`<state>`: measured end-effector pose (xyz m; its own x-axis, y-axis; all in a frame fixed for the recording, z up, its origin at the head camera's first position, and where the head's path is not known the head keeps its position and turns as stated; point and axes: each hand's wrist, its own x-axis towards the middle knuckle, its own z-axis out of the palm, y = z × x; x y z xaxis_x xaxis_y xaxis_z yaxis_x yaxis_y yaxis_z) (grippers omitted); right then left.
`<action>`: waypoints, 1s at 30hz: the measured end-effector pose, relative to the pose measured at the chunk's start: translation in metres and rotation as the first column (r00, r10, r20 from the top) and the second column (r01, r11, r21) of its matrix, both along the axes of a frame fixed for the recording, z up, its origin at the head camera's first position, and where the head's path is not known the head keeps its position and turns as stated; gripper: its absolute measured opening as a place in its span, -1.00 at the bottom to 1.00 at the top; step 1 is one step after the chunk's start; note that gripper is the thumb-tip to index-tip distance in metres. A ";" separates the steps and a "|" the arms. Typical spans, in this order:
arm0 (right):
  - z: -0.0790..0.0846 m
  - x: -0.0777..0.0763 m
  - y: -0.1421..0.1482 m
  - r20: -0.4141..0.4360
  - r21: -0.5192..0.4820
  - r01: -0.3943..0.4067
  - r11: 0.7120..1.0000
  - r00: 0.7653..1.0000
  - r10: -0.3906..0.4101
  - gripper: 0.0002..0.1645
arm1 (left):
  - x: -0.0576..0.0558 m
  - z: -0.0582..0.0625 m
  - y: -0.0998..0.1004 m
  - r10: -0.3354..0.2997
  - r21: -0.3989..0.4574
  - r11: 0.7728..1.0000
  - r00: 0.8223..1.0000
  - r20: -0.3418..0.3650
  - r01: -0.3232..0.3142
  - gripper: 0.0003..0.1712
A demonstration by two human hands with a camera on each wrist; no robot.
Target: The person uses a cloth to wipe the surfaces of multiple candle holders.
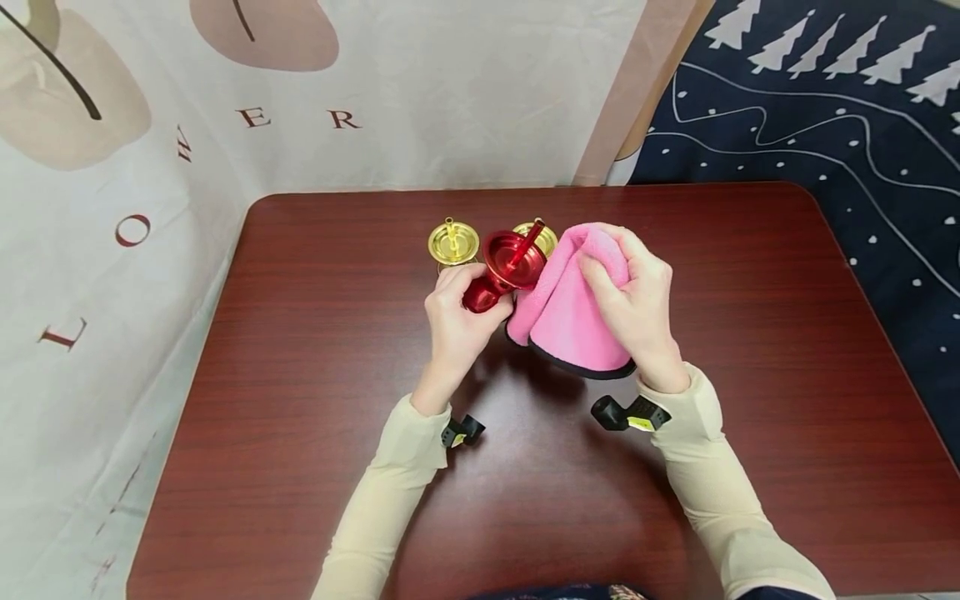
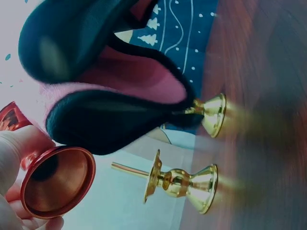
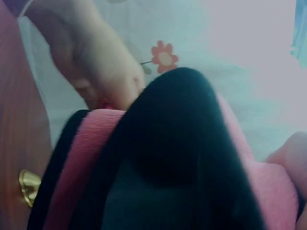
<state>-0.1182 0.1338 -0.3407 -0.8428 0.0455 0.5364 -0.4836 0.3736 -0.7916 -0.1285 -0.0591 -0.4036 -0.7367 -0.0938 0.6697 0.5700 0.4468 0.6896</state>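
My left hand [image 1: 456, 321] grips a shiny red metal candlestick [image 1: 516, 260] by its lower part, above the table. It tilts so that its dish and thin stem lean up and to the right. In the left wrist view the hollow underside of its flared base [image 2: 60, 184] shows. In my right hand [image 1: 641, 304] is a bunched pink cloth [image 1: 573, 333] with black edging, pinched between thumb and fingers. One fold of the cloth lies against the right side of the red dish. The dark green reverse of the cloth [image 2: 105, 120] shows in the left wrist view.
Two gold candlesticks of similar shape stand upright near the table's back edge: the left one [image 1: 453, 243] just beyond my left hand, the other [image 1: 551, 240] partly hidden by the red dish and cloth. The brown wooden table [image 1: 315, 375] reaches a printed curtain [image 1: 465, 100] behind.
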 end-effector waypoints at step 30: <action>-0.010 -0.002 -0.016 -0.388 0.089 0.129 0.988 0.918 -0.085 -0.74 | 0.001 0.002 0.002 -0.033 0.007 0.999 0.999 -0.032 0.033 -0.68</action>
<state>-0.1205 0.1177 -0.3502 -0.5664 0.0460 0.8228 -0.6925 0.5146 -0.5055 -0.1280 -0.0575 -0.4017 -0.7175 -0.0754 0.6925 0.6062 0.4222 0.6740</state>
